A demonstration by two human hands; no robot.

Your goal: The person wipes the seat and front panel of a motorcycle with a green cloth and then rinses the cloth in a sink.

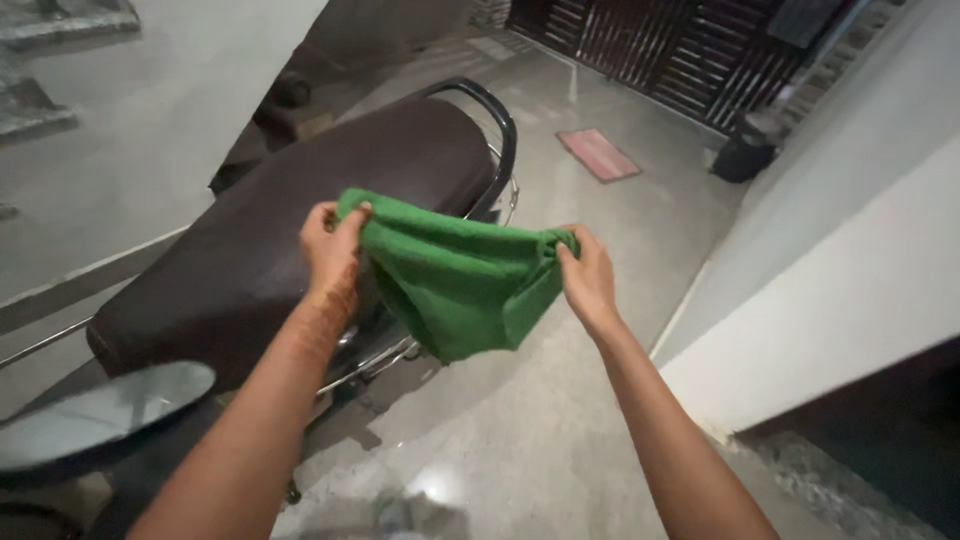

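Mid-frame, above the seat (300,215), my left hand (330,250) and right hand (588,280) pinch the cloth (455,280) corners, spreading it; next needs even tension.

no packages, labels, signs or screens visible

Open floor right, motorcycle left

The dark motorcycle seat (300,220) and its grab rail (500,130) block the left; bare concrete floor (560,400) lies open below the stretched green cloth (455,275), bounded by the white wall (840,290) on the right.
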